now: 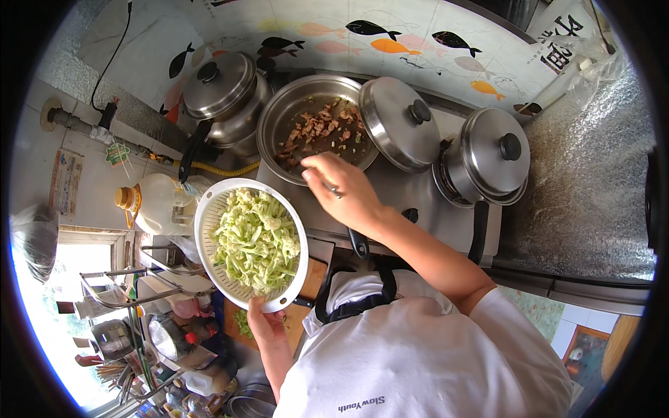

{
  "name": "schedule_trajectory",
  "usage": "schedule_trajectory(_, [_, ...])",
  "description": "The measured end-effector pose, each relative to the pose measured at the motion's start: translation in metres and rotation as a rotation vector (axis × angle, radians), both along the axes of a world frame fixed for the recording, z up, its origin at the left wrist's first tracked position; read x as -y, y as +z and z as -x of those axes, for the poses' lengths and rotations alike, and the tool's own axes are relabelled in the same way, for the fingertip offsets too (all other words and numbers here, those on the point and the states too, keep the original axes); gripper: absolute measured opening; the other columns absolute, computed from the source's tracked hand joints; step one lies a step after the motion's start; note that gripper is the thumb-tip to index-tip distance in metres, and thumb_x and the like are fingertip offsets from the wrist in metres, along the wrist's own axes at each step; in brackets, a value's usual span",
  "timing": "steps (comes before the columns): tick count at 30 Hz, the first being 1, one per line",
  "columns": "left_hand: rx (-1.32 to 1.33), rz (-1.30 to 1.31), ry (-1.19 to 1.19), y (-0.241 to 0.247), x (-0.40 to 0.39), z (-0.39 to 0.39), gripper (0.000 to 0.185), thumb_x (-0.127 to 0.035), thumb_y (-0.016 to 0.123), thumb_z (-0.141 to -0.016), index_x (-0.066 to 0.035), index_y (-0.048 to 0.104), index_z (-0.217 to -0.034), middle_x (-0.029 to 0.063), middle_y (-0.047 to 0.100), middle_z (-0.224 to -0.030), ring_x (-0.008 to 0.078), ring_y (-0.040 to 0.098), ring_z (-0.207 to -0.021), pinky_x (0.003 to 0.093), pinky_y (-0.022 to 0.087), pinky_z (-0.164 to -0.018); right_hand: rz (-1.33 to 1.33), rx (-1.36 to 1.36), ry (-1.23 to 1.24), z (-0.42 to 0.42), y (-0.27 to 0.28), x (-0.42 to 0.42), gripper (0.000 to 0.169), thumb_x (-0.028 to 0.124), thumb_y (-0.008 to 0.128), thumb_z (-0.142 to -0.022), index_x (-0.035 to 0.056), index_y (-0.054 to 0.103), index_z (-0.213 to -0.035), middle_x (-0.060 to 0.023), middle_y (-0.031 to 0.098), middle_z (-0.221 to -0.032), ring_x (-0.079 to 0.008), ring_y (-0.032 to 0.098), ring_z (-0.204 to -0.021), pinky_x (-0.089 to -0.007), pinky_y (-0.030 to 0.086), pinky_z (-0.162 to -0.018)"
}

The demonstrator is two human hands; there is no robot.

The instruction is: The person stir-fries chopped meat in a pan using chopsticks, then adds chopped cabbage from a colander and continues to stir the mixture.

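My left hand (266, 323) grips the lower rim of a white plastic colander (200, 235), which is tilted and full of cut cauliflower (256, 237). My right hand (339, 188) is closed on a thin metal utensil (331, 188) over the near edge of a wide steel pan (269, 112). Most of that utensil is hidden by the hand, so its kind cannot be told. Browned meat pieces (319, 125) with bits of chopped seasoning lie in the pan. A domed steel lid (392, 125) with a black knob leans at the pan's right side.
Lidded steel pots stand at the left (235, 115) and right (475, 162) of the stove. A plastic oil jug (162, 204) is beside the colander. Below lies a wooden cutting board (292, 324) with chopped greens, partly under the colander. A crowded metal rack (141, 300) stands at lower left.
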State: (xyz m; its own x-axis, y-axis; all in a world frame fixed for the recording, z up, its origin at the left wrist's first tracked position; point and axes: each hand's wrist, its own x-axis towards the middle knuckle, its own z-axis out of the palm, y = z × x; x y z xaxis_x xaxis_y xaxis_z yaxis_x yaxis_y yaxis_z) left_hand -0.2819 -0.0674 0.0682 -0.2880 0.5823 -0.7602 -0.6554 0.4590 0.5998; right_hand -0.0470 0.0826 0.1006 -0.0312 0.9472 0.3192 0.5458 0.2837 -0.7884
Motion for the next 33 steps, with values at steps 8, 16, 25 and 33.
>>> schedule_trajectory(8, [0.023, 0.019, 0.003, -0.004, 0.006, 0.005, 0.036, -0.014, 0.052, -0.079, 0.0, 0.049, -0.112, 0.0088, 0.064, -0.088, 0.0164, 0.062, -0.06, 0.0227, 0.043, -0.039, -0.132, -0.007, -0.254, -0.047, -0.017, -0.025, 0.008, 0.011, 0.062, -0.086, 0.0029, 0.061, -0.088, -0.0148, 0.065, -0.079, -0.0295, 0.064, -0.066, -0.0361, 0.049, -0.058])
schedule_trajectory(16, [0.016, 0.032, 0.024, -0.006, 0.001, 0.004, 0.035, -0.014, 0.053, -0.078, 0.0, 0.051, -0.11, 0.0071, 0.065, -0.087, 0.0157, 0.062, -0.059, 0.0233, 0.043, -0.04, -0.01, 0.352, -0.438, -0.056, -0.001, -0.007, 0.014, 0.014, 0.055, -0.089, 0.0015, 0.058, -0.095, -0.018, 0.062, -0.086, -0.0352, 0.062, -0.07, -0.0426, 0.05, -0.062])
schedule_trajectory(25, [0.019, 0.022, 0.01, -0.003, 0.0, 0.006, 0.035, -0.014, 0.054, -0.079, 0.001, 0.051, -0.111, 0.0075, 0.065, -0.086, 0.0155, 0.062, -0.06, 0.0233, 0.043, -0.04, -0.066, 0.097, -0.336, -0.058, -0.013, -0.045, 0.02, 0.023, 0.059, -0.091, 0.0032, 0.06, -0.092, -0.0157, 0.063, -0.087, -0.0331, 0.063, -0.074, -0.0383, 0.049, -0.062])
schedule_trajectory(33, [0.034, 0.024, -0.005, -0.008, 0.003, 0.011, 0.035, -0.013, 0.053, -0.079, 0.001, 0.05, -0.11, 0.0075, 0.064, -0.086, 0.0158, 0.063, -0.061, 0.0233, 0.043, -0.04, 0.156, -0.005, -0.311, -0.072, -0.007, -0.068, 0.029, 0.029, 0.06, -0.091, 0.0011, 0.062, -0.085, -0.0127, 0.063, -0.068, -0.0226, 0.057, -0.056, -0.0319, 0.044, -0.056])
